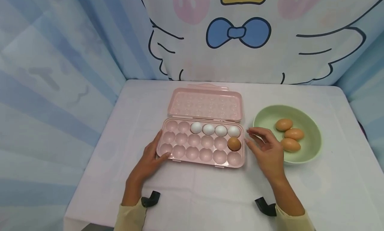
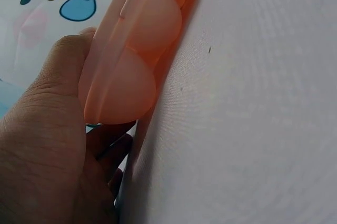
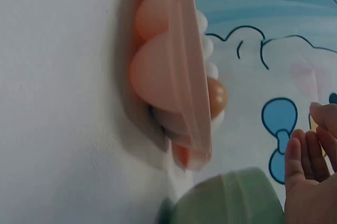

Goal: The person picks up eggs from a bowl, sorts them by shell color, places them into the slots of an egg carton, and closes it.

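A pink plastic egg box (image 1: 195, 160) lies on the table with its lid (image 1: 205, 104) folded back. My left hand (image 1: 150, 157) grips its left end, the thumb over the front rim and the fingers along the side. Several white eggs (image 1: 208, 129) fill the right part of the back row. One brown egg (image 1: 234, 144) sits at the right end of the middle row. My right hand (image 1: 270, 152) hovers between the box and a green bowl (image 1: 313, 146), fingers loosely bent, holding nothing. In the bowl are three brown eggs (image 1: 294, 134).
A white cloth covers the table (image 1: 198, 197). Behind it hangs a curtain (image 1: 240, 64) with a cartoon print and a blue bow tie, and blue striped curtains (image 1: 54, 107) flank the sides. Both wrists carry black camera mounts (image 1: 265, 207).
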A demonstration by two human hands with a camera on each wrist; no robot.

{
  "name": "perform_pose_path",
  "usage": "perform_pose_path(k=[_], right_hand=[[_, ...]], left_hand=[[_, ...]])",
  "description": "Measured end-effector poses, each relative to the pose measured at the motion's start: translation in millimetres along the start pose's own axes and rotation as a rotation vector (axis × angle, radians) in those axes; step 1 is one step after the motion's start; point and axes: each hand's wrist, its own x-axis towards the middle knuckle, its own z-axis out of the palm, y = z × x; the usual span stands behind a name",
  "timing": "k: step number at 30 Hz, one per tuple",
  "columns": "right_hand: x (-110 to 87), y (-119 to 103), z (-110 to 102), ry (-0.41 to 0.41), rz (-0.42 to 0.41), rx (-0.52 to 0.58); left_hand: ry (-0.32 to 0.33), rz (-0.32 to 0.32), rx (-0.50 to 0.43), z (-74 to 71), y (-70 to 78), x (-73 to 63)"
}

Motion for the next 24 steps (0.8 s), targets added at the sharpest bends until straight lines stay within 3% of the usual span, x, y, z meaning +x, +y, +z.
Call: perform_pose_path(k=[6,12,14,19,24], right_hand=[[9.3,-9.0,-31.4,0.101,0.014,-0.031],[9.8,-20.0,-63.5,0.142,0.195,-0.274],[11.3,-22.8,-77.2,0.084,0.249,-0.398],[19.8,-31.5,-113.5,-0.186,0.334,-0.675],[28.0,-37.0,-132.1,-0.324,0.42,-0.734]], left_hand=[[0.005,-0.022,0.001,0.4,1.4,-1.1],[0.007,-0.02,0.018,-0.6,-0.1,-0.4],[0.009,-0.026,0.019,-1.3,0.5,-0.7],[0.01,-0.037,0.013,-1.5,3.0,-1.0],[0.005,-0.032,0.009,1.9,2.0,-0.5]])
